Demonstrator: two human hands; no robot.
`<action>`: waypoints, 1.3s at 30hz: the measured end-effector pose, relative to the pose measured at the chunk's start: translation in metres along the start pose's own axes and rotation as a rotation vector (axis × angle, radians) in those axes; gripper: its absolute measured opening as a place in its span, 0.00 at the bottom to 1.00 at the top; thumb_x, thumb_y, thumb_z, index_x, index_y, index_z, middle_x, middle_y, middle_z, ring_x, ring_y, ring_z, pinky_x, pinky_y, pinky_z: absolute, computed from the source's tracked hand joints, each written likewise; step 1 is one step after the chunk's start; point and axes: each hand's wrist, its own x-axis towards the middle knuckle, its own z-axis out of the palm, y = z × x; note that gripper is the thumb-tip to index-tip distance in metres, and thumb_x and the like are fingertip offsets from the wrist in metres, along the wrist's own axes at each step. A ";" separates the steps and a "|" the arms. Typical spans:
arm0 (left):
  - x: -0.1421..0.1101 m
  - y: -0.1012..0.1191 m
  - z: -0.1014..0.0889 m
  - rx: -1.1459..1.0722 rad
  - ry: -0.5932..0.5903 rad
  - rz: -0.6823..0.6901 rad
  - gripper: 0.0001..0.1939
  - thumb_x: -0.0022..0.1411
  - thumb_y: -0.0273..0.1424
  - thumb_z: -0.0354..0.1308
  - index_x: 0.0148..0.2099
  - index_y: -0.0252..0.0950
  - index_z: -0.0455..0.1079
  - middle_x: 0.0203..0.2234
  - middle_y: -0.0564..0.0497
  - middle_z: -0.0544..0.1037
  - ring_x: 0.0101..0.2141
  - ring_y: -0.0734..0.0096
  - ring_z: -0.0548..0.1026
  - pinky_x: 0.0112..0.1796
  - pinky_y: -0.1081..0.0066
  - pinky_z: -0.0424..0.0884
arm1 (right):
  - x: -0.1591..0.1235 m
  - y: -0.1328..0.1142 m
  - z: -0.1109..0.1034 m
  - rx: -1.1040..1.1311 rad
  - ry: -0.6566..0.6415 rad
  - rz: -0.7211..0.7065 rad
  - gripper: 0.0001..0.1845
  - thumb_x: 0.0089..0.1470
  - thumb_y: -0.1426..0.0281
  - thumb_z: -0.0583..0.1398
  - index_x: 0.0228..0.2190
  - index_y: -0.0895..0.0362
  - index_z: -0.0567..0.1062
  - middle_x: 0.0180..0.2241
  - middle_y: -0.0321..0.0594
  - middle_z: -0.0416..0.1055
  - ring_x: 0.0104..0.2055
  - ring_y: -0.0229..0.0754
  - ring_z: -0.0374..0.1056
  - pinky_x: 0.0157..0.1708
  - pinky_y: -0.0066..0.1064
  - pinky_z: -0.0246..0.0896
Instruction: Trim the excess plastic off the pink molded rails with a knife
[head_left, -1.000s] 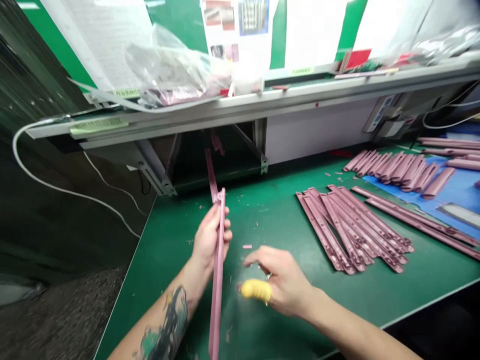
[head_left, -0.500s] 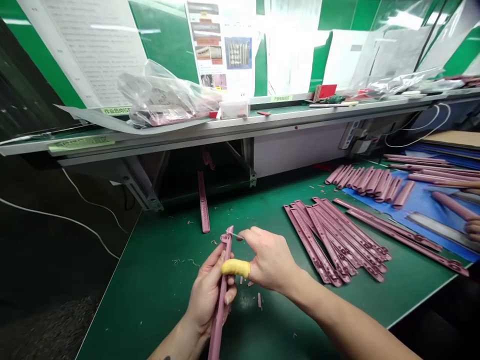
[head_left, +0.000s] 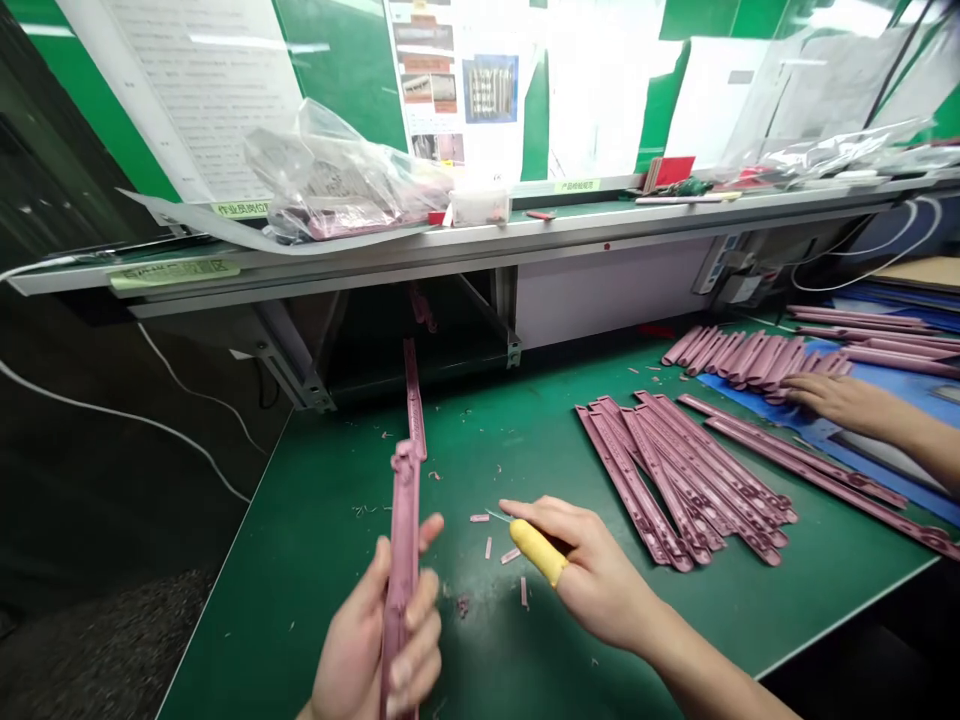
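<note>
My left hand (head_left: 390, 630) is closed around a long mauve plastic strip (head_left: 403, 540), held upright with its knobbed end at the top. A yellow finger cot (head_left: 538, 552) covers the thumb of my right hand (head_left: 592, 570). That hand is pinched on a thin pointed blade (head_left: 499, 515), its handle hidden by the fingers; the tip is apart from the strip. Small mauve offcuts (head_left: 523, 592) lie on the green tabletop (head_left: 570, 660) between and beyond my hands. Another mauve strip (head_left: 414, 400) lies behind the held one.
Right of my hands lies a fanned pile of mauve strips (head_left: 675, 480). Farther right, another person's hand (head_left: 832, 395) touches a row of mauve pieces (head_left: 739, 358) by a blue sheet (head_left: 832, 440). A metal-edged shelf (head_left: 450, 245) crosses the back, bearing a plastic bag (head_left: 337, 180).
My hands have parted: the left lowered and turned the strip, and the right drew the blade away from its end. The other person's hand moved to the row of mauve pieces.
</note>
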 end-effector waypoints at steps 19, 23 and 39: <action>0.007 0.017 0.045 0.641 -0.123 0.749 0.23 0.49 0.49 0.66 0.48 0.51 0.76 0.16 0.54 0.67 0.19 0.73 0.61 0.25 0.69 0.60 | -0.001 -0.008 0.044 -0.470 -0.023 -0.018 0.09 0.57 0.64 0.57 0.36 0.48 0.78 0.30 0.36 0.76 0.31 0.43 0.66 0.30 0.32 0.52; 0.004 0.032 0.049 0.532 -0.127 0.780 0.23 0.51 0.50 0.64 0.50 0.53 0.73 0.16 0.55 0.66 0.17 0.74 0.57 0.23 0.70 0.58 | -0.004 -0.002 0.036 -0.156 0.043 -0.004 0.10 0.58 0.70 0.54 0.36 0.54 0.76 0.29 0.36 0.74 0.28 0.37 0.64 0.28 0.28 0.55; 0.023 0.047 0.014 1.391 0.430 1.232 0.49 0.56 0.38 0.65 0.69 0.54 0.36 0.67 0.48 0.47 0.65 0.50 0.45 0.61 0.50 0.48 | -0.005 -0.007 0.039 0.223 -0.016 -0.188 0.08 0.55 0.65 0.62 0.33 0.57 0.73 0.29 0.35 0.73 0.27 0.33 0.64 0.27 0.23 0.58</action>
